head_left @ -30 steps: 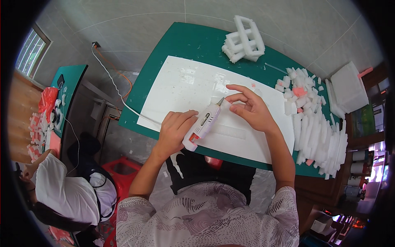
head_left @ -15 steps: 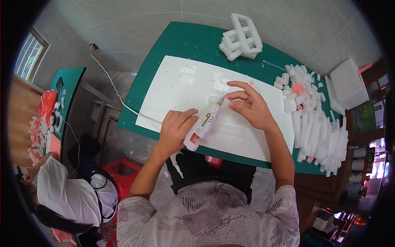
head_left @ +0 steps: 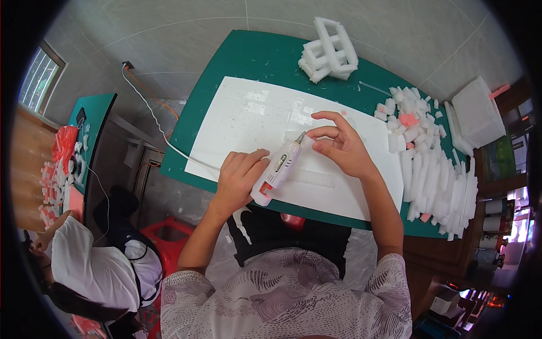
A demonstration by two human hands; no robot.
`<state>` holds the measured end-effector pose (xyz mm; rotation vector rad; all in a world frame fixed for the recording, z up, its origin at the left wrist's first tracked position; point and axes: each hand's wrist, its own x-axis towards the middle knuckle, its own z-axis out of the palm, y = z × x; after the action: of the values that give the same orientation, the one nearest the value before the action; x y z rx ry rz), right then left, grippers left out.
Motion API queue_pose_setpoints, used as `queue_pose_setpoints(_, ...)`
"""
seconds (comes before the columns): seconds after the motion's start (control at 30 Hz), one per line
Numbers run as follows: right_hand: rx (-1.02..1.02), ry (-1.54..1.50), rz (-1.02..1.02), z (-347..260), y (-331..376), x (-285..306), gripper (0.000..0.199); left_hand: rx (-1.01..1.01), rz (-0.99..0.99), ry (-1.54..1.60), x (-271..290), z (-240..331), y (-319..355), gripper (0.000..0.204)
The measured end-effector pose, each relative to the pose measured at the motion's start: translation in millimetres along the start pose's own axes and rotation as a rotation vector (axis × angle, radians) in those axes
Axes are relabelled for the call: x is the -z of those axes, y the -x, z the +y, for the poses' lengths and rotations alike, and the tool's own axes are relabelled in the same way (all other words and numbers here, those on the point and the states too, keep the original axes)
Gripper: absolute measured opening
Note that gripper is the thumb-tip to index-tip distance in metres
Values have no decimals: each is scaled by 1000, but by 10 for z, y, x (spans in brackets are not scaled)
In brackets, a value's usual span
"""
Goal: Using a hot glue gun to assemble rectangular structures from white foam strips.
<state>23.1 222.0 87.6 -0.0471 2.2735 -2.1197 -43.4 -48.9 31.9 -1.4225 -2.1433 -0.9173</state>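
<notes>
My left hand (head_left: pixel 241 178) is closed round a white hot glue gun (head_left: pixel 278 167) with a red trigger. The gun slants up and to the right, its metal nozzle beside the fingertips of my right hand (head_left: pixel 342 148). Between the thumb and fingers of that hand is a small white foam piece (head_left: pixel 308 143), partly hidden, right at the nozzle. Under the gun's tip another pale foam piece (head_left: pixel 292 135) lies on the white board (head_left: pixel 226 121). A flat foam strip (head_left: pixel 314 178) lies on the board below my right hand.
An open frame of white foam bars (head_left: pixel 330 52) stands at the green table's (head_left: pixel 223 63) far edge. Foam strips (head_left: pixel 437 189) and cut foam blocks (head_left: pixel 415 113) are heaped at the right. The white cord (head_left: pixel 195 159) crosses the left edge. A co-worker (head_left: pixel 93 263) sits at the left.
Hardly anything differs: both hands keep their places, with the glue gun's nozzle still at the small foam piece. The whole view has shifted very slightly.
</notes>
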Motion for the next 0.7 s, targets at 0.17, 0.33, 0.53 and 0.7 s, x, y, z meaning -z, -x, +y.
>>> queue_pose_setpoints(0.17,10,8,6,0,-24,-8,57,-11,12,8,23,41,-6,36)
queue_pose_setpoints(0.33,9,18,10,-11,-31,-33,57,-7,16,0,19,27,-3,35)
queue_pose_setpoints(0.53,17,14,2,29,-26,-17,56,13,2,-5,8,9,16,35)
queue_pose_setpoints(0.7,-9,8,24,59,-28,3,55,8,-8,-12,-5,-16,30,35)
